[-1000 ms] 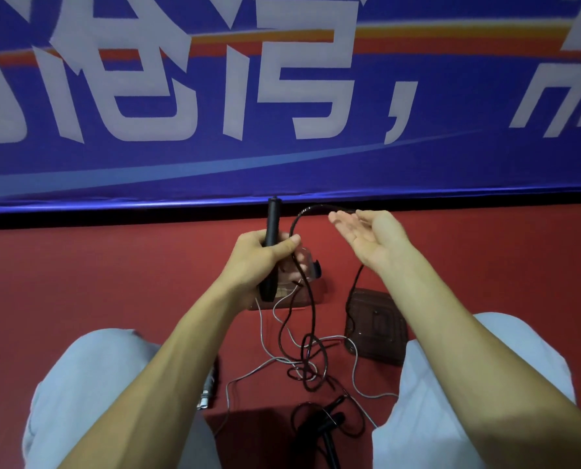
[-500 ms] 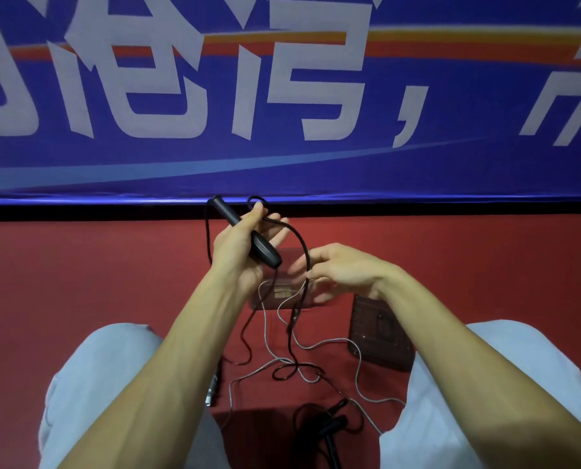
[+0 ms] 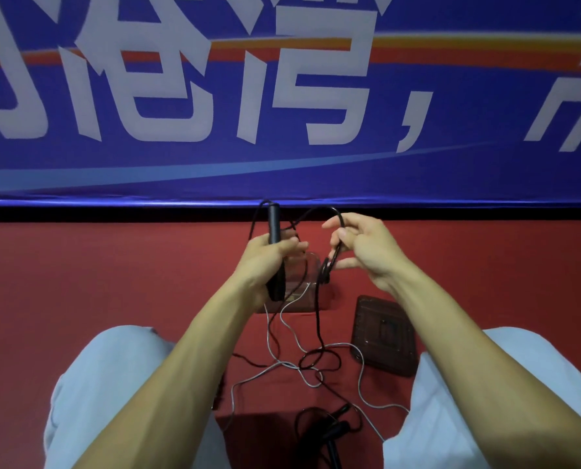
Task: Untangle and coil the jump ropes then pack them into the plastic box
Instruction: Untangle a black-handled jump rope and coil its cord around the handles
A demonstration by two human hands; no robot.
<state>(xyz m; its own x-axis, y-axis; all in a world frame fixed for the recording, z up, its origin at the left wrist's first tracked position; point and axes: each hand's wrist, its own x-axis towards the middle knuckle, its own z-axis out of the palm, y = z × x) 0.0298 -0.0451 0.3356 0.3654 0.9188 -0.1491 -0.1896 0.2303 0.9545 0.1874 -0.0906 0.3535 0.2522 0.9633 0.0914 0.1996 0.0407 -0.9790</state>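
Now, from the left, our left hand (image 3: pixel 265 262) has its grip wrapped tight around a black handle (image 3: pixel 274 225), thumb across the front and the handle upright. The black jump rope (image 3: pixel 317 313) leaves the handle's top, arcs over to the right and hangs down toward the red floor (image 3: pixel 113 282). Behind our hands the clear plastic box (image 3: pixel 302 304) stands on that floor, with no coiled rope in it that we can make out. Below it the black rope crosses a silver jump rope (image 3: pixel 255 374) in a loose tangle (image 3: pixel 311 365). Our right hand (image 3: pixel 367 248) pinches a small loop of black rope between thumb and fingers, the other fingers spread. Further right lies a dark square lid (image 3: pixel 383 336). We judge the coiling barely begun. The risk is that drawing more black rope up pulls the crossing tight and drags the silver rope along. The small loop could also slip from so light a pinch and spring open.
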